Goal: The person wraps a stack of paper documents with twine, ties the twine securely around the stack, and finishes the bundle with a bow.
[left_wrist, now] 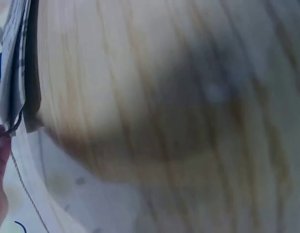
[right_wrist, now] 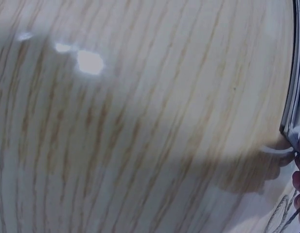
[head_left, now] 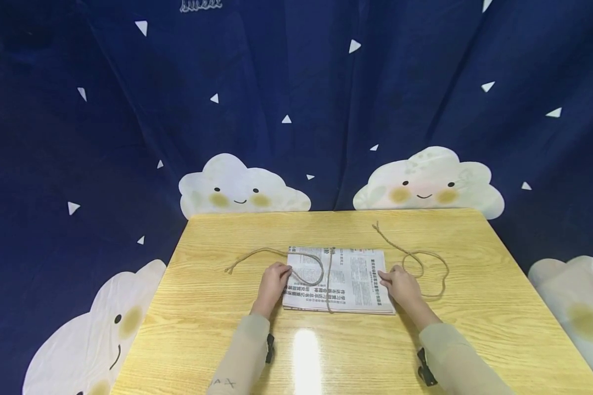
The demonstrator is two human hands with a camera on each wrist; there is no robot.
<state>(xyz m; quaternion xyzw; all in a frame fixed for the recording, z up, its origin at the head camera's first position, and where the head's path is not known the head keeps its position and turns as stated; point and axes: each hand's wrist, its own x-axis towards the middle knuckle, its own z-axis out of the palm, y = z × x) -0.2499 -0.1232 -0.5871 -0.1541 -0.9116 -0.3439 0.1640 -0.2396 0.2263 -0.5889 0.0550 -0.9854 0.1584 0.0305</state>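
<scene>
A folded newspaper stack (head_left: 358, 280) lies flat on the table, and a strand of brown twine (head_left: 329, 280) crosses its middle from back to front. My left hand (head_left: 274, 282) is at its left edge, pinching twine beside the paper. From those fingertips the twine loops over the paper and trails left. At the right edge, my right hand (head_left: 401, 284) pinches twine against the paper's side. The left wrist view shows the paper's layered edge (left_wrist: 16, 63) with fingers (left_wrist: 0, 155) at the corner. In the right wrist view, fingers (right_wrist: 299, 182) are partly cut off.
A loose loop of twine (head_left: 445, 274) lies right of the right hand, its frayed end further back. The wooden table (head_left: 217, 236) reflects light near its front. A dark blue curtain (head_left: 286, 71) with white triangles and cloud shapes hangs around it.
</scene>
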